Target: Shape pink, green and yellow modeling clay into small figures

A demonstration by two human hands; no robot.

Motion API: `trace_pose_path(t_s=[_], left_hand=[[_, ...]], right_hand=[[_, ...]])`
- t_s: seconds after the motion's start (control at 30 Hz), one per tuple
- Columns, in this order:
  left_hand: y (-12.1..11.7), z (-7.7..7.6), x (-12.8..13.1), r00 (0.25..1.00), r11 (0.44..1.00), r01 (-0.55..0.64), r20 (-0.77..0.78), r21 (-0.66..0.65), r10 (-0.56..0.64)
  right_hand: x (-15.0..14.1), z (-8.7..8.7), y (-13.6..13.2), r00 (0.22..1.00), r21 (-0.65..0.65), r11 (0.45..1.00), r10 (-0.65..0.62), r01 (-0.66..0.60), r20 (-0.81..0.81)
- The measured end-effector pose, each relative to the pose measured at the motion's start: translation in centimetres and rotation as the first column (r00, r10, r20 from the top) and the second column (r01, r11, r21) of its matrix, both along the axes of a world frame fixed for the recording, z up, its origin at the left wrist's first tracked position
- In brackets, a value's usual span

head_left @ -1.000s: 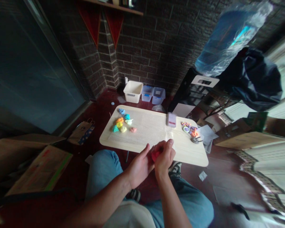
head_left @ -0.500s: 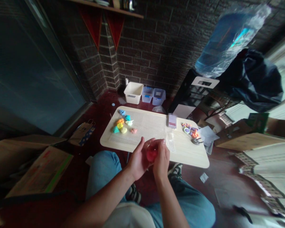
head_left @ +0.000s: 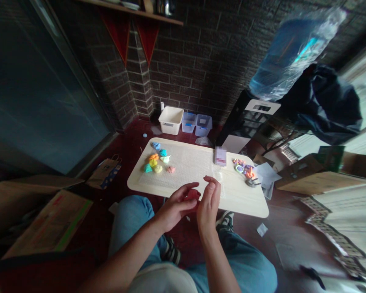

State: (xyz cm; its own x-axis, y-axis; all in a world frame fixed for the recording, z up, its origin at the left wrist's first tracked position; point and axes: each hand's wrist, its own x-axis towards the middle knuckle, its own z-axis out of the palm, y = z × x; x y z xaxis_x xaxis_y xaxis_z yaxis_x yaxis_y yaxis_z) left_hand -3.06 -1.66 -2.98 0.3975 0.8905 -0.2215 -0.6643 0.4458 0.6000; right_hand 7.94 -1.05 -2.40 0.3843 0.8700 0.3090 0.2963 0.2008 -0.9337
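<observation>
My left hand (head_left: 178, 207) has its fingers and thumb around a lump of red modelling clay (head_left: 193, 195), above the table's front edge. Close by on the right, my right hand (head_left: 210, 205) holds nothing, its fingers extended and palm turned toward the clay; whether it touches the lump I cannot tell. Other clay lumps lie at the table's left: blue (head_left: 155, 145), orange (head_left: 154, 156), green (head_left: 148, 168), pale yellow (head_left: 157, 168) and pink (head_left: 171, 169) among them.
The pale table (head_left: 247, 205) carries a clear textured mat (head_left: 192, 162), a small box with a blurred top (head_left: 220, 156), and colourful small pieces (head_left: 249, 173) at right. Behind it are a white bin (head_left: 171, 121), blue plastic boxes (head_left: 203, 125) and a water dispenser (head_left: 262, 106).
My hands have parted from around the red clay. The lump stays in my left hand, whose fingers have closed more around it, while my right hand has straightened and moved slightly right.
</observation>
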Motion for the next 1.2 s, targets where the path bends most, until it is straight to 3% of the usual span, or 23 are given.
trace_pose_path(t_s=[0.1, 0.2, 0.4, 0.7, 0.77, 0.9, 1.07, 1.2], left_hand=[[0.8, 0.3, -1.0, 0.986, 0.986, 0.032, 0.164, -0.164, -0.005], [1.9, 0.6, -1.7, 0.988, 0.964, 0.002, 0.151, -0.266, 0.040], [2.6, 0.7, -1.7, 0.985, 0.971, -0.172, -0.006, -0.168, 0.173], [2.6, 1.2, -0.7, 0.980, 0.980, -0.196, -0.037, -0.043, 0.195], [2.4, 1.0, -0.5, 0.970, 0.974, -0.222, -0.090, 0.038, 0.224], [1.6, 0.8, -0.3, 0.901, 0.944, -0.177, -0.340, 0.279, 0.269], [0.0, 2.2, -0.4, 0.813, 0.915, 0.022, -0.540, 0.403, 0.218], [-0.4, 3.1, -0.5, 0.784, 0.895, 0.033, -0.566, 0.445, 0.253]], right_hand=[[-0.2, -0.1, -0.4, 0.996, -0.061, 0.997, 0.042, -0.047, -0.073], [-0.2, -0.2, -0.9, 0.992, -0.074, 0.994, 0.071, -0.078, -0.102], [0.0, -0.2, -1.7, 0.988, -0.074, 0.992, 0.090, -0.100, -0.127], [-0.3, 0.3, -2.3, 0.970, -0.171, 0.970, 0.137, -0.172, -0.199], [-0.4, 0.2, -2.4, 0.935, -0.239, 0.925, 0.228, -0.295, -0.271], [-0.6, 0.2, -2.5, 0.786, -0.314, 0.767, 0.372, -0.560, -0.493], [-0.7, 0.6, -2.6, 0.699, -0.343, 0.672, 0.371, -0.657, -0.612], [-1.2, 1.0, -3.0, 0.559, -0.292, 0.603, 0.316, -0.742, -0.766]])
